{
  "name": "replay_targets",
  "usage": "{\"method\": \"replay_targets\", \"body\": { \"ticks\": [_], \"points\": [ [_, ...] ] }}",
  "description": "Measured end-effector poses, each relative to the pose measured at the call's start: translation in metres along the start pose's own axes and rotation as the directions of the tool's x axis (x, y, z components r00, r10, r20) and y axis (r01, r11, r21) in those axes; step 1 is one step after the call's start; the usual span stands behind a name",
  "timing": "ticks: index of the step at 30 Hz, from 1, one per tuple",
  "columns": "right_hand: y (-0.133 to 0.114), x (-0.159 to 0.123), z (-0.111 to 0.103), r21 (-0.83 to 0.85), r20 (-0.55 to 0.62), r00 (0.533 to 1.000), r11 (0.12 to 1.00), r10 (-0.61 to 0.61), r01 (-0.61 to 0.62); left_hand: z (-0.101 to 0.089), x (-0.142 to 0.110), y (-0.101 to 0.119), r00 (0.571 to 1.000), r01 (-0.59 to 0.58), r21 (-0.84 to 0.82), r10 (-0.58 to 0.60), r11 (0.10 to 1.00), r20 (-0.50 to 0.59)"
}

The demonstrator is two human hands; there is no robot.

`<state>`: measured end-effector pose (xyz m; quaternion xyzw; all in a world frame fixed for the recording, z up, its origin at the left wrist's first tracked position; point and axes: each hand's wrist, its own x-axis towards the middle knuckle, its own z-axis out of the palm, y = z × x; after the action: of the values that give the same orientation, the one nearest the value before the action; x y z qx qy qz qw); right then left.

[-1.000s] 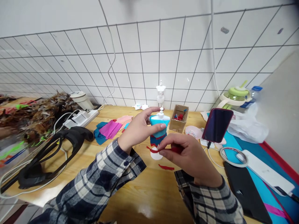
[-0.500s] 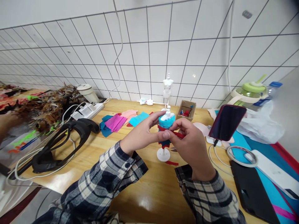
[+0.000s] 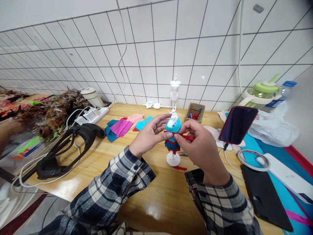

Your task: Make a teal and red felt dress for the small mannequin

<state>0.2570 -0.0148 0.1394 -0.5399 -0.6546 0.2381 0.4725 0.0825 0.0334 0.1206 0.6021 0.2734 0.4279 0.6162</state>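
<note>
A small white mannequin [image 3: 173, 121] on a round stand [image 3: 173, 159] rises from the wooden table [image 3: 151, 189], dressed in turquoise, red and blue cloth. My left hand [image 3: 149, 135] pinches it at the waist from the left. My right hand [image 3: 202, 147] pinches a red strip [image 3: 187, 137] against the waist from the right. Another red scrap [image 3: 180, 168] lies by the stand.
A bare white mannequin [image 3: 175, 89] stands by the tiled wall. Coloured cloth pieces [image 3: 122, 126], a small cardboard box [image 3: 195, 113], a propped phone [image 3: 237, 125], a black headset [image 3: 66, 147], a power strip [image 3: 91, 115], feathers [image 3: 49, 112] and a black tablet [image 3: 265, 197] lie around.
The red strip rose from the stand's base up to the mannequin's waist, both hands now pinching there. The view shifted, moving the mannequin a little right.
</note>
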Motion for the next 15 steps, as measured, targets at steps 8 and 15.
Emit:
{"method": "replay_targets", "body": {
  "ticks": [8,15],
  "points": [
    [0.002,0.001,-0.003,0.009,0.025,1.000,1.000,-0.015,0.015,-0.009,0.006,-0.011,0.999,0.046,-0.058,-0.045,0.997,0.019],
    [0.007,0.004,-0.013,-0.021,0.063,0.998,1.000,0.019,-0.018,-0.012,0.005,-0.014,0.999,0.047,-0.183,-0.042,0.982,0.026]
  ]
}}
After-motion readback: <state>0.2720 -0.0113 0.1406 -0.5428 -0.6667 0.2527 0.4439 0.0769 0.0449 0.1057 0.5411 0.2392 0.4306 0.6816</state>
